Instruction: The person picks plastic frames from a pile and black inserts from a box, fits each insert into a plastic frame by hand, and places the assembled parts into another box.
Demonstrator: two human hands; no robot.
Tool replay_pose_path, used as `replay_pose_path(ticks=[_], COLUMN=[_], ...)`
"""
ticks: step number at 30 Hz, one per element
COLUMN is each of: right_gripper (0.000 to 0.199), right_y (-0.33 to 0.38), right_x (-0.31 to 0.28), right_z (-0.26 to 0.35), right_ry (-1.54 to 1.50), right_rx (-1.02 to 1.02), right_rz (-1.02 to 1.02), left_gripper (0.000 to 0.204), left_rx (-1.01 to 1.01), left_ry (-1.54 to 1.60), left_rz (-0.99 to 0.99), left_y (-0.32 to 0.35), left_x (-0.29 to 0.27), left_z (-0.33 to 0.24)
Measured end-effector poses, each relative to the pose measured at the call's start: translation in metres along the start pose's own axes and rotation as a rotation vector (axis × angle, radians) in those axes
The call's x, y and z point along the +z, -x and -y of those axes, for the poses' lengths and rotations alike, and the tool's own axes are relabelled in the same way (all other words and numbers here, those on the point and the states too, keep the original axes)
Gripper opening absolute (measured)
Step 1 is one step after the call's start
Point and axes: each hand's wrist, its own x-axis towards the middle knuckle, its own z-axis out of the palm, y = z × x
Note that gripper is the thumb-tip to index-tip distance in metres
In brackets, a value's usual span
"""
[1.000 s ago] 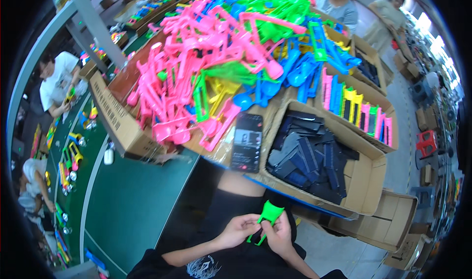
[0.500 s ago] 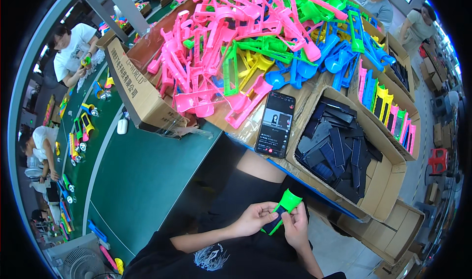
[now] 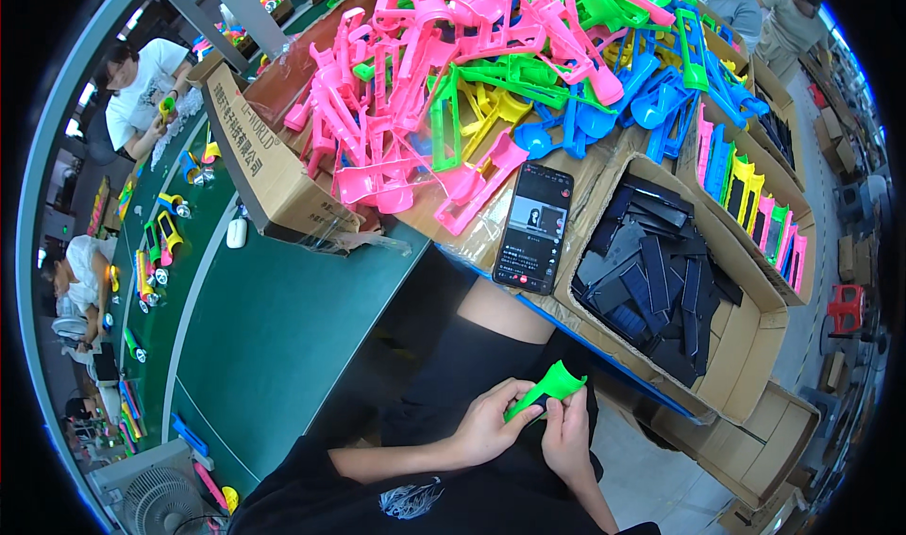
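Observation:
Above my lap, both hands hold a green plastic casing with a wide, curved, flared end. My left hand is closed round its narrow part from the left. The fingers and thumb of my right hand press on it from the right, near the flare. A bit of a dark panel shows against the casing between my thumbs; the rest is hidden by my fingers. Beyond my hands, a cardboard tray holds a jumble of flat black panels.
A big heap of pink casings, with green, blue and yellow ones, lies beyond. A phone rests beside the tray. Coloured casings stand in a row in a box at right. Left is a green table; other people work nearby.
The green casing has turned in my hands, so its flared end points more to the right and its side shows. Less of the dark panel is visible. My left hand has shifted its hold.

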Motion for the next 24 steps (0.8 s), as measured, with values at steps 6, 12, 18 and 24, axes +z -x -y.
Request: replay_pose_path(ticks=[6, 12, 18, 24], right_gripper=[0.031, 0.020, 0.016, 0.021], right_y=[0.002, 0.004, 0.001, 0.002], right_x=[-0.010, -0.010, -0.005, 0.004], right_z=[-0.012, -0.013, -0.006, -0.007], right_ry=[-0.510, -0.418, -0.319, -0.298], right_rx=[0.153, 0.189, 0.232, 0.171], right_rz=[0.226, 0.242, 0.333, 0.319], left_gripper=[0.029, 0.033, 0.040, 0.041], left_rx=[-0.017, -0.158, -0.166, -0.232], left_ry=[0.262, 0.721, 0.724, 0.754], left_rz=[0.086, 0.139, 0.201, 0.188], left_y=[-0.006, -0.006, -0.002, 0.002], left_x=[-0.006, -0.012, -0.028, -0.034], left_z=[-0.002, 0.007, 0.006, 0.013])
